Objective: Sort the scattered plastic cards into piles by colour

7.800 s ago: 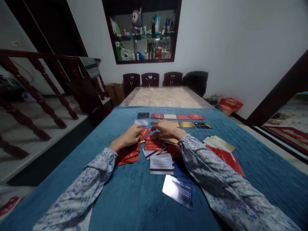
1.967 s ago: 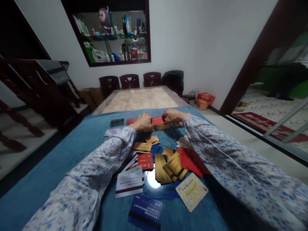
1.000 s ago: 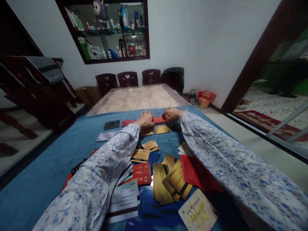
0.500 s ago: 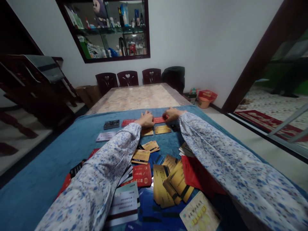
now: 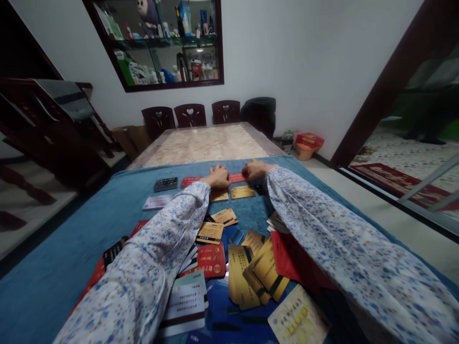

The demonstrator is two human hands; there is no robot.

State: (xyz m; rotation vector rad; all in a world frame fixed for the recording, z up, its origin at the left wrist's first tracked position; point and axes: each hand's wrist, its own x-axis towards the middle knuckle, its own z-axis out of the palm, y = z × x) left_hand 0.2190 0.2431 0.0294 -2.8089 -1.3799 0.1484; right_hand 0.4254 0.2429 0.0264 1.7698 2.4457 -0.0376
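Both arms in blue-flowered sleeves reach far over a blue cloth (image 5: 71, 239). My left hand (image 5: 217, 177) and my right hand (image 5: 255, 170) pinch the two ends of a red card (image 5: 236, 178) in the far row of cards. That row also holds a black card (image 5: 165, 184) and another red card (image 5: 190, 181). Just nearer lie two gold cards (image 5: 241, 192) and a pale card (image 5: 157, 203). A loose heap of gold, red, blue and white cards (image 5: 236, 267) lies between my forearms.
Beyond the cloth is a marble tabletop (image 5: 204, 143) with dark wooden chairs (image 5: 190, 114) at its far end. A wall cabinet (image 5: 168, 43) holds bottles. A wooden stair rail (image 5: 53, 129) stands left; a doorway and red mat (image 5: 390, 177) are right.
My hands left the near heap of cards and reached out to the far row, where they have stayed on the red card for the last second. The camera turned left.
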